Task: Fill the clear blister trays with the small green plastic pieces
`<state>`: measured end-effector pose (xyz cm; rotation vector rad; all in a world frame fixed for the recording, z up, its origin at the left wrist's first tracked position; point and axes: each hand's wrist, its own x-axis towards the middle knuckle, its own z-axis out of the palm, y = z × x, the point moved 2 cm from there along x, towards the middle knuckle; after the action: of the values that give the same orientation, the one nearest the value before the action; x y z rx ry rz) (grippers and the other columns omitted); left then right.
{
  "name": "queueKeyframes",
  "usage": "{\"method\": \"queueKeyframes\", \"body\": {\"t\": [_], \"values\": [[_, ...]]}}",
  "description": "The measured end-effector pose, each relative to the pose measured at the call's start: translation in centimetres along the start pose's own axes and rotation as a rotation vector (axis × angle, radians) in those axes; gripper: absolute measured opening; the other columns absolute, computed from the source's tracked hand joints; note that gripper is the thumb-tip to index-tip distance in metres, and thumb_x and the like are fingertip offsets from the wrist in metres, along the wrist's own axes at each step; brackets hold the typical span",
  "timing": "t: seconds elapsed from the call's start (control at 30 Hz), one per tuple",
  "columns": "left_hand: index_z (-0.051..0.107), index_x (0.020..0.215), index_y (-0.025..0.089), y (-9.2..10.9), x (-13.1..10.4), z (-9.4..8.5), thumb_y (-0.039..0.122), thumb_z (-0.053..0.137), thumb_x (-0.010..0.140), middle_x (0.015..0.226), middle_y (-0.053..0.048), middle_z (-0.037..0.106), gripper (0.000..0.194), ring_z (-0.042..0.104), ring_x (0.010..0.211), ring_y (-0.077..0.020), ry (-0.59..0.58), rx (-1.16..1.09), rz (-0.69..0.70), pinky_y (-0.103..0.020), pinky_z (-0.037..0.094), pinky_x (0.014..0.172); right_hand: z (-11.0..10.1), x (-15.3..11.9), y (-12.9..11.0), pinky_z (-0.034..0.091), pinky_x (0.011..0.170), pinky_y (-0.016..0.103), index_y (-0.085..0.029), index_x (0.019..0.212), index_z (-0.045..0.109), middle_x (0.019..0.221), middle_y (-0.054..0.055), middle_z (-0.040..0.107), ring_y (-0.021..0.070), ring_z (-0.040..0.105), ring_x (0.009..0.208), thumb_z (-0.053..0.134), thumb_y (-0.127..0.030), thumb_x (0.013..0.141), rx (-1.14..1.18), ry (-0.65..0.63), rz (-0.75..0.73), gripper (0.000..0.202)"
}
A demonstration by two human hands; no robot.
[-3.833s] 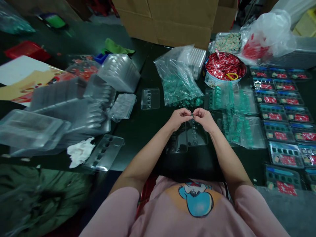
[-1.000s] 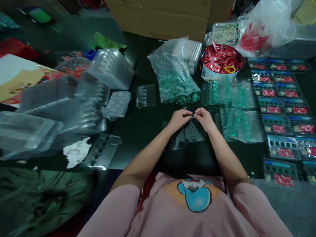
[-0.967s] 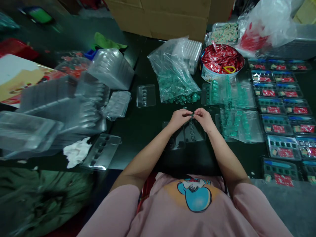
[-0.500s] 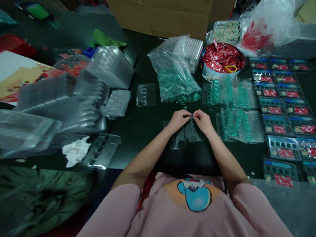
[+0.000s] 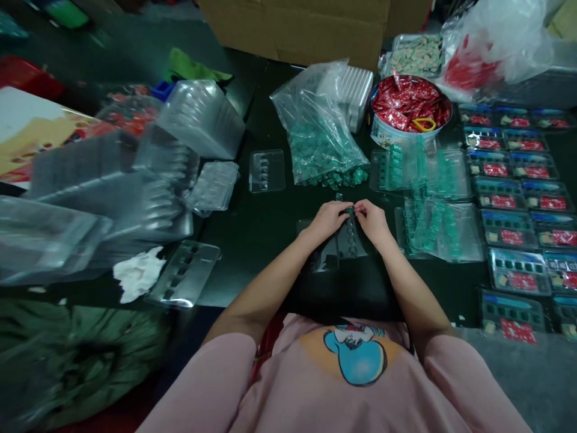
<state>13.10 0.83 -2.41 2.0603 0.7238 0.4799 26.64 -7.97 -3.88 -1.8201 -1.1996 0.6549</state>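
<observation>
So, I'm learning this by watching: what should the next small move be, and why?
Probably a gentle press on the small green piece, towards the nearest pocket: the left hand and right hand have their fingertips close about it, at the far end of the clear tray's row of pockets. Whether it's seated is too small to tell.

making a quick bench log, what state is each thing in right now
left hand, at the tray's far end, grip unclear
right hand, close by the left, grip unclear
tray, cavities showing, green piece at its far end
bag, slumped, holding green pieces
tin, open, heaped with red packets
stacked trays, nested
loose tray, lying flat
white scrap, crumpled
packs, filled, laid in rows
green cloth, crumpled
</observation>
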Motion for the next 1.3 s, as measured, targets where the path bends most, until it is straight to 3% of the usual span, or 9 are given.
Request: {"method": "queueKeyframes", "body": {"t": [0.17,0.4,0.6,0.97,1.13,1.3], "values": [[0.076,0.089,0.022,-0.5,-0.7,0.1,0.017,0.072,0.074,0.087,-0.007,0.070,0.016,0.062,0.088,-0.0234,0.086,0.012,-0.059,-0.036,0.045,0.091,0.0,0.0,0.0,0.050,0.081,0.031,-0.023,0.090,0.064,0.084,0.002,0.069,0.0169,0.065,0.080,0.053,-0.010,0.078,-0.011,-0.017,0.002,0.020],[0.078,0.083,0.024,-0.5,-0.6,1.0,0.010,0.061,0.078,0.086,-0.009,0.071,0.022,0.063,0.086,-0.0255,0.097,0.133,-0.091,-0.037,0.044,0.087,0.2,0.0,-0.6,0.050,0.083,0.035,-0.023,0.088,0.067,0.086,0.004,0.071,0.0197,0.067,0.083,0.053,-0.010,0.080,-0.055,-0.021,0.012,0.020],[0.077,0.078,0.023,-0.6,0.0,0.4,0.015,0.064,0.078,0.079,-0.008,0.069,0.016,0.061,0.081,-0.0250,0.115,0.105,-0.119,-0.036,0.043,0.087,0.4,0.3,-0.4,0.050,0.082,0.034,-0.023,0.088,0.069,0.084,0.003,0.071,0.0187,0.067,0.082,0.055,-0.011,0.079,-0.054,-0.012,0.015,0.021],[0.070,0.082,0.015,0.1,0.7,0.5,0.011,0.051,0.083,0.084,-0.011,0.065,0.020,0.060,0.083,-0.0239,-0.051,0.488,-0.062,-0.034,0.044,0.076,0.6,0.6,-0.5,0.051,0.082,0.033,-0.020,0.092,0.070,0.086,0.004,0.072,0.0180,0.067,0.081,0.053,-0.009,0.081,-0.117,-0.035,0.024,0.023],[0.069,0.091,0.011,0.5,0.6,1.5,0.008,0.047,0.084,0.094,-0.015,0.065,0.023,0.060,0.093,-0.0258,-0.085,0.684,-0.062,-0.035,0.047,0.082,0.5,0.7,-0.7,0.051,0.085,0.032,-0.018,0.098,0.070,0.090,0.005,0.070,0.0177,0.066,0.083,0.054,-0.006,0.080,-0.150,-0.040,-0.036,0.027],[0.071,0.097,0.012,0.2,0.3,1.3,0.012,0.045,0.090,0.097,-0.014,0.066,0.027,0.062,0.093,-0.0250,-0.066,0.675,-0.075,-0.035,0.048,0.082,0.6,0.9,-1.0,0.052,0.084,0.031,-0.019,0.098,0.070,0.092,0.004,0.069,0.0166,0.064,0.081,0.057,-0.003,0.077,-0.183,-0.059,-0.109,0.030]]}}
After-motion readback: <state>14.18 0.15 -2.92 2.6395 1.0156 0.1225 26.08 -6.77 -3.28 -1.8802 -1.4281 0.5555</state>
